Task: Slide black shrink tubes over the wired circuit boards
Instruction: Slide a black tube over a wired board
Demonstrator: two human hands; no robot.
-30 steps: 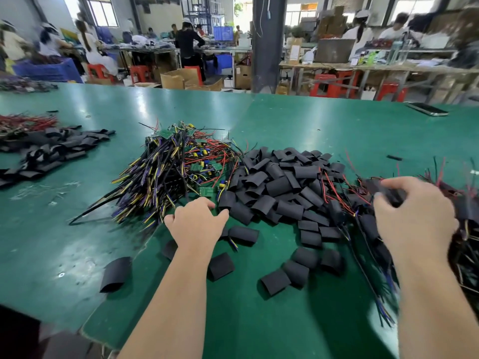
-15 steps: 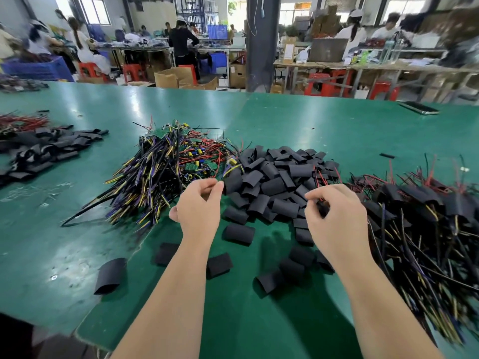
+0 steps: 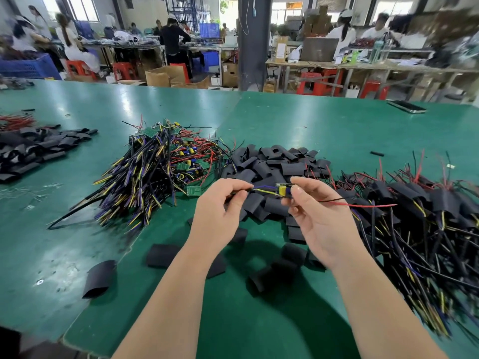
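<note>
From where I stand, one wired circuit board (image 3: 283, 189) is now up off the bench (image 3: 311, 125), held between both hands just above the near edge of the heap of black shrink tubes (image 3: 274, 164). The left hand (image 3: 220, 206) pinches its yellow and blue wires (image 3: 264, 189), fingers curled round them. The right hand (image 3: 321, 218) nips the board itself between thumb and fingertips, with the red and black leads (image 3: 363, 204) trailing off to the right.

The board is bare, with no tube over it. I cannot tell whether a tube is tucked in either hand. I judge a fresh piece has been picked and is being lined up for sleeving.

A second ago the left hand was low at the near edge of the tangle of unsleeved boards (image 3: 155, 172) on the left, and the right hand was far over at the sleeved pile (image 3: 427, 211). Half a second ago both had drawn toward the middle, the right one dipping at the tubes. Now they have met and lifted.
</note>
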